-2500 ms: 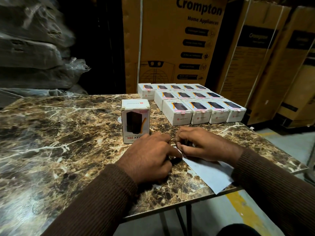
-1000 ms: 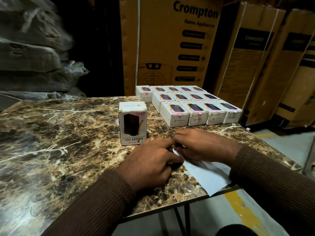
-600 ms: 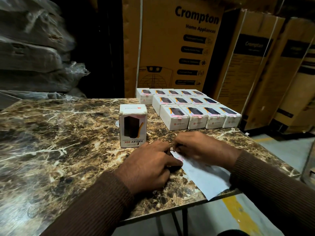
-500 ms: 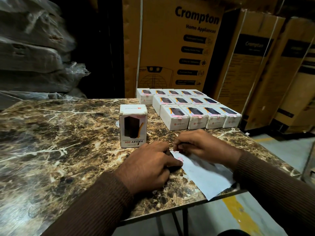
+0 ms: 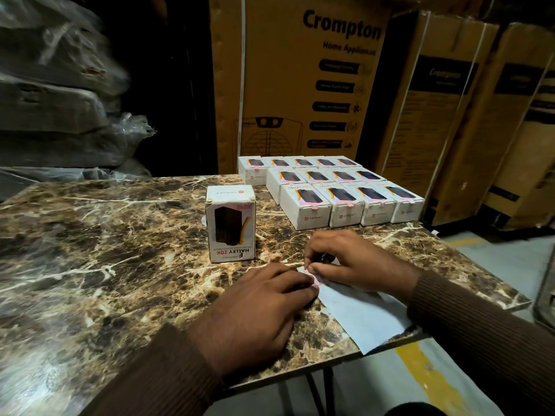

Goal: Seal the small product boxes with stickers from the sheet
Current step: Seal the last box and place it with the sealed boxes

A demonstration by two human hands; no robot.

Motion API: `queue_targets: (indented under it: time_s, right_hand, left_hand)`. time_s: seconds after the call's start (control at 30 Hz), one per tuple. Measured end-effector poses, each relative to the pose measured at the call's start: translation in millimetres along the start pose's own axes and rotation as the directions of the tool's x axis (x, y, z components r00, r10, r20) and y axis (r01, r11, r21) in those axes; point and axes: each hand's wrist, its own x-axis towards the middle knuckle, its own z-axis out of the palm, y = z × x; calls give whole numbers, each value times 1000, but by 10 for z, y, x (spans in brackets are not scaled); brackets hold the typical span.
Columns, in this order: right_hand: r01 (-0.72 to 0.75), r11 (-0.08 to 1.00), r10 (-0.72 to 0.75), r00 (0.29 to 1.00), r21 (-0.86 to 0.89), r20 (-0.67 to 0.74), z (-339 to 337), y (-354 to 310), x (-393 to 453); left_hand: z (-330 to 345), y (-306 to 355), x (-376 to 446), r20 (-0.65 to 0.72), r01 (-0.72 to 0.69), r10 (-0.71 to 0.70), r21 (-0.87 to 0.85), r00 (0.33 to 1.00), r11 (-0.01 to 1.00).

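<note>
One white product box point(image 5: 230, 223) stands upright on the marble table, its print upside down. Just in front of it lies the white sticker sheet point(image 5: 365, 312), overhanging the table's near edge. My left hand point(image 5: 261, 307) presses fingertips on the sheet's left corner. My right hand point(image 5: 351, 261) curls over the sheet's far corner and pinches at a pink sticker there. Several white boxes point(image 5: 345, 199) with pink stickers lie flat in rows at the back right.
The marble table point(image 5: 99, 244) stretches to the left of the upright box. Tall brown Crompton cartons point(image 5: 303, 82) stand behind the table and to the right. Plastic-wrapped bundles point(image 5: 54, 94) are stacked at the back left. Grey floor with a yellow line point(image 5: 420, 373) shows below.
My right hand's fingers have lifted slightly at the sheet's far corner, and a pink sticker edge now shows. My left hand stays on the sheet. The boxes have not moved.
</note>
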Motion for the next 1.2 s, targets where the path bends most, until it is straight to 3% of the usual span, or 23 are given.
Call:
queue_targets:
  time_s: [0.67,1.2]
  right_hand:
    - [-43,998,42,999,-46,-25,116,45,33]
    - [-64,997,60,990,-32,-125,199,87,61]
  left_hand:
    - [-1,-5,8,-3,-9,9,41,1000,999]
    - [-35,26,5,-13,12,-12,29,1000,1000]
